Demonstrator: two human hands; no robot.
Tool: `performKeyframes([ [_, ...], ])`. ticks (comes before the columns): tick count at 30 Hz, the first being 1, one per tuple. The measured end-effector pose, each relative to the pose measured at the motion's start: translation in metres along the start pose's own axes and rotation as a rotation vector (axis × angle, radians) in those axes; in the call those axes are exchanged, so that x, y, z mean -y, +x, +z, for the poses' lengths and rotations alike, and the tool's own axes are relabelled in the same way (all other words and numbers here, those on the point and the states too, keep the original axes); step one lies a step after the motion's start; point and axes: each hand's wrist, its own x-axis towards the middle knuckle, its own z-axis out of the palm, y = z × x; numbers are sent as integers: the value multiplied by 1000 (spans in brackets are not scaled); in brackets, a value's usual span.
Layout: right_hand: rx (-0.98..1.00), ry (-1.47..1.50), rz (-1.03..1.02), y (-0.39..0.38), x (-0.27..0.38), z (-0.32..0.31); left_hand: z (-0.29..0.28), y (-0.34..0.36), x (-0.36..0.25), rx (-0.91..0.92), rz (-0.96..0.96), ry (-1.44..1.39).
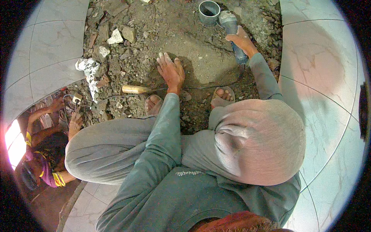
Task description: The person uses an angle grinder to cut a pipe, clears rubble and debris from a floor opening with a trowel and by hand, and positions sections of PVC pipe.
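Nearest, the person squats in grey trousers (247, 143), with 2 feet (223, 94) on the dirt (193, 114). Past the left foot lies a tool handle (134, 89), pale yellow and tapered, and a dark cable (203, 88) crosses the ground. Off to the left, a co-worker's 2 hands are near a pale socket block (77, 98). The left hand (172, 73) is stretched out beside a smooth stone (211, 63), fingers straight and slightly apart; whether it touches the ground I cannot tell. Farther on, the right hand (242, 41) has its fingers wrapped round a blue-grey power tool (230, 25), at the far right of the dirt, its head just beside 1 round grey cup (209, 13).
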Motion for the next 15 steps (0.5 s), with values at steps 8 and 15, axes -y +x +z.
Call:
performKeyframes([
  [8, 44, -104, 103, 1, -5, -6, -2, 2, -8, 64, -41, -18],
  [15, 65, 42, 87, -9, -1, -4, -2, 4, -6, 64, -14, -21],
])
